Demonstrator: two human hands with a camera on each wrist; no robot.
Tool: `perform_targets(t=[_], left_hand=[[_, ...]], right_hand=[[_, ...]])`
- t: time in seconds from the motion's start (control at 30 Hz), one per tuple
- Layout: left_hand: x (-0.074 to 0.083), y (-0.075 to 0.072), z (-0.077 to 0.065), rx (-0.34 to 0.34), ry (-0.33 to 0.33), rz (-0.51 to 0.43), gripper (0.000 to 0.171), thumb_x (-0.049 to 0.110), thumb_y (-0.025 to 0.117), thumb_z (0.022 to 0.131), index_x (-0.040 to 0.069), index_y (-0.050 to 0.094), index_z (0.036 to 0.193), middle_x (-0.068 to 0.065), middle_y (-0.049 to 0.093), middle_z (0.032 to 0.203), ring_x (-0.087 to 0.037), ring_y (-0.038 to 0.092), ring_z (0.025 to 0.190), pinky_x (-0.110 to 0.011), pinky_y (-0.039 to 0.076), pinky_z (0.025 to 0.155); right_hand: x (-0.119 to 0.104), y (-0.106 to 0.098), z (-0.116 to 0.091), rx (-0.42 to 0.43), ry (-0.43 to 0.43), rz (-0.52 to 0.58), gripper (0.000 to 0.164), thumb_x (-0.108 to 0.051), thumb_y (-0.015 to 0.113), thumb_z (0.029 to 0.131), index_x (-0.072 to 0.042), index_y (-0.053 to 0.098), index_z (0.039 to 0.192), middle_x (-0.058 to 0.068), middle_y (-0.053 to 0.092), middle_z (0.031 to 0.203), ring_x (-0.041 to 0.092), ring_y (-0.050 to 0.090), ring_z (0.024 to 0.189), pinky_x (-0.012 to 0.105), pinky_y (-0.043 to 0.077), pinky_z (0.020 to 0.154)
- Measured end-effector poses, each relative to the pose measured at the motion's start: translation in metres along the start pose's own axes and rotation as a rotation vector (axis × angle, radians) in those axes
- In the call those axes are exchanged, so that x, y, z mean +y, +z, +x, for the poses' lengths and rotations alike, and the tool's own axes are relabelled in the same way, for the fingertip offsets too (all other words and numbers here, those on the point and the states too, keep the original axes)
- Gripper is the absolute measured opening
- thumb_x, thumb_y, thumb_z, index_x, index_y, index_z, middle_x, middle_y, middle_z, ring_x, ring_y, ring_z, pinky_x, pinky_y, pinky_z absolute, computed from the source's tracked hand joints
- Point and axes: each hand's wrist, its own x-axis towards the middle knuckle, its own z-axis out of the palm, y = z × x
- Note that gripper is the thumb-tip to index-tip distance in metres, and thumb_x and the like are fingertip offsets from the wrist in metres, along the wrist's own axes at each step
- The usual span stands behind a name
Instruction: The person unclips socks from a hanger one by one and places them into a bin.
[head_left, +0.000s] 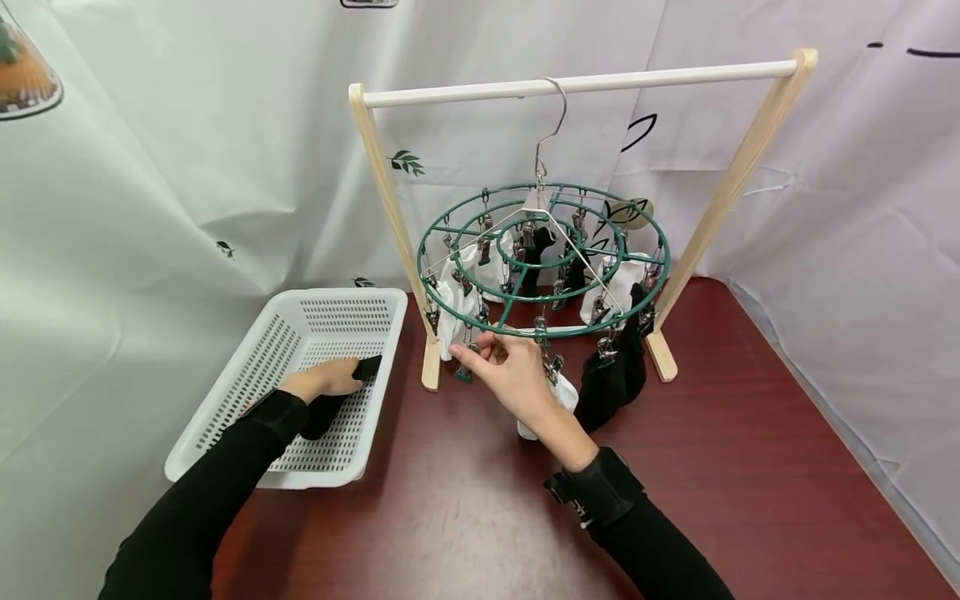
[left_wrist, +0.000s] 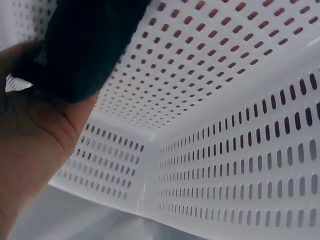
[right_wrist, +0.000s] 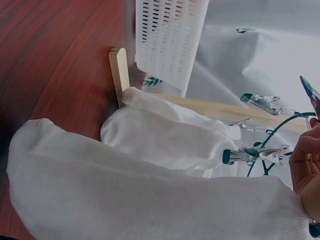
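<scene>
My left hand [head_left: 330, 379] is inside the white basket [head_left: 397, 333] and grips a black sock [head_left: 322, 417]. In the left wrist view the dark sock [left_wrist: 90, 45] covers the fingers. My right hand [head_left: 517, 371] is raised at the front left of the round green drying hanger [head_left: 495, 327]. Its thumb and fingers pinch a metal clip [head_left: 465, 371] with green tips; the right wrist view shows part of this clip [right_wrist: 310, 90] at the frame's edge. Close below the right wrist hangs a white sock [head_left: 562, 393], large in the right wrist view.
The hanger hooks over the white bar [head_left: 600, 82] of a wooden stand [head_left: 731, 187]. More white socks [head_left: 453, 300] and black socks [head_left: 603, 387] hang from its clips. Everything stands on a dark red table [head_left: 750, 467], with a white patterned cloth [head_left: 225, 150] behind.
</scene>
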Motion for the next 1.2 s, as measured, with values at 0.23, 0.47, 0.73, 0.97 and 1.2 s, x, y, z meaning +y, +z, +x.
perform_targets(t=[0.23, 0.47, 0.73, 0.97, 1.2], left_hand=[[-0.004, -0.015, -0.018, 0.027, 0.079, -0.074, 0.038, 0.027, 0.064, 0.097, -0.008, 0.062, 0.112, -0.021, 0.064, 0.097, -0.036, 0.066, 0.078, -0.043, 0.055, 0.066], [0.003, -0.029, -0.035, 0.294, 0.208, -0.097, 0.032, 0.020, 0.057, 0.102, -0.009, 0.068, 0.111, -0.020, 0.070, 0.098, -0.028, 0.065, 0.082, -0.046, 0.053, 0.075], [0.061, -0.043, -0.059, 0.778, 0.385, -0.311, 0.018, 0.008, 0.053, 0.104, -0.001, 0.067, 0.096, -0.010, 0.062, 0.079, -0.024, 0.055, 0.070, -0.040, 0.046, 0.068], [0.126, -0.052, -0.065, 1.211, 0.752, -0.359, 0.021, 0.003, 0.052, 0.103, -0.008, 0.065, 0.115, -0.023, 0.066, 0.113, -0.037, 0.059, 0.113, -0.045, 0.043, 0.105], [0.157, -0.055, -0.057, 1.108, 0.993, -0.205, 0.027, 0.009, 0.049, 0.106, -0.006, 0.064, 0.122, -0.020, 0.065, 0.120, -0.036, 0.054, 0.127, -0.043, 0.033, 0.116]], right_hand=[[-0.001, 0.000, -0.001, 0.022, -0.055, -0.019, 0.029, -0.028, 0.082, 0.086, -0.002, 0.070, 0.091, 0.002, 0.063, 0.074, 0.013, 0.056, 0.066, 0.024, 0.047, 0.062], [0.001, 0.000, -0.001, 0.056, -0.068, -0.035, 0.029, -0.028, 0.084, 0.085, -0.003, 0.070, 0.088, 0.001, 0.061, 0.071, 0.014, 0.054, 0.063, 0.024, 0.045, 0.060], [-0.003, -0.001, -0.002, 0.039, -0.082, -0.045, 0.029, -0.030, 0.083, 0.086, -0.004, 0.070, 0.087, 0.001, 0.061, 0.072, 0.014, 0.054, 0.063, 0.023, 0.044, 0.059], [-0.001, -0.001, -0.002, 0.051, -0.121, -0.078, 0.027, -0.029, 0.082, 0.087, -0.005, 0.071, 0.087, 0.001, 0.063, 0.072, 0.012, 0.055, 0.063, 0.023, 0.044, 0.059], [-0.001, -0.001, -0.003, 0.040, -0.146, -0.088, 0.026, -0.026, 0.079, 0.090, -0.001, 0.072, 0.091, 0.004, 0.064, 0.075, 0.013, 0.056, 0.064, 0.023, 0.046, 0.060]])
